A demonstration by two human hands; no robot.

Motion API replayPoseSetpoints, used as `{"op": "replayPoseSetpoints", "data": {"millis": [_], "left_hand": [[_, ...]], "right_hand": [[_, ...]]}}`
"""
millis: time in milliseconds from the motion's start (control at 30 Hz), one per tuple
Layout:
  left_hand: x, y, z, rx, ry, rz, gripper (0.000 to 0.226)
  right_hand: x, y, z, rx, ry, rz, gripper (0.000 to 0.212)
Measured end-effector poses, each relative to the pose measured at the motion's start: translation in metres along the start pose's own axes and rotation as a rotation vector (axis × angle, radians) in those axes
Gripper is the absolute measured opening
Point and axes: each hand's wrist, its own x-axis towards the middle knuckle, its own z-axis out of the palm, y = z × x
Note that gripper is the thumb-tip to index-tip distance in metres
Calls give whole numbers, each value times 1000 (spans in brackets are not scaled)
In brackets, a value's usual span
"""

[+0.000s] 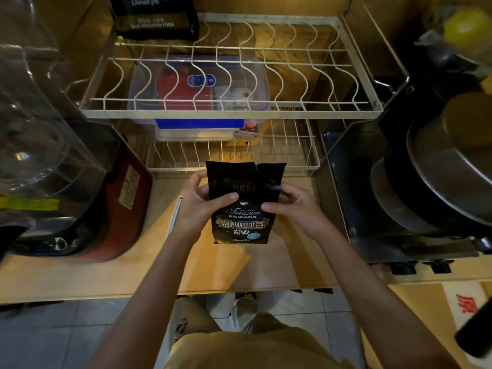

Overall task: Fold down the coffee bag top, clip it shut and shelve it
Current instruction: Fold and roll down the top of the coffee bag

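Observation:
A black coffee bag [243, 225] with white and gold lettering stands upright on the wooden counter, in the middle of the view. Its top edge is torn open and unfolded, with a notch near the centre. My left hand [198, 206] grips the bag's left side, thumb across the front. My right hand [290, 205] grips the right side, fingers pinching the upper part. A white strip-like clip [175, 217] lies flat on the counter just left of my left hand. A second black coffee bag [155, 16] stands on the upper rack at the back left.
A two-tier white wire rack [231, 107] stands right behind the bag, with a clear lidded box [198, 102] on its lower tier. A red cooker [117, 209] and clear containers [34, 145] crowd the left. Stacked pans [436, 182] and a stove sit on the right.

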Motion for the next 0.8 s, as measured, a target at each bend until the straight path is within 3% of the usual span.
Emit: {"op": "replayPoseSetpoints", "data": {"millis": [167, 433, 567, 667, 800], "left_hand": [[1, -3, 4, 54, -25, -52, 29], [6, -3, 1, 108, -27, -48, 12], [4, -1, 2, 81, -7, -50, 16], [0, 1, 7, 58, 25, -24, 23], [-6, 1, 22, -24, 207, 8, 32]], "right_hand": [[2, 6, 4, 154, 35, 2, 36], [5, 3, 5, 141, 108, 0, 12], [3, -1, 8, 145, 118, 15, 16], [0, -6, 17, 286, 134, -3, 19], [-7, -12, 32, 329, 300, -57, 31]]}}
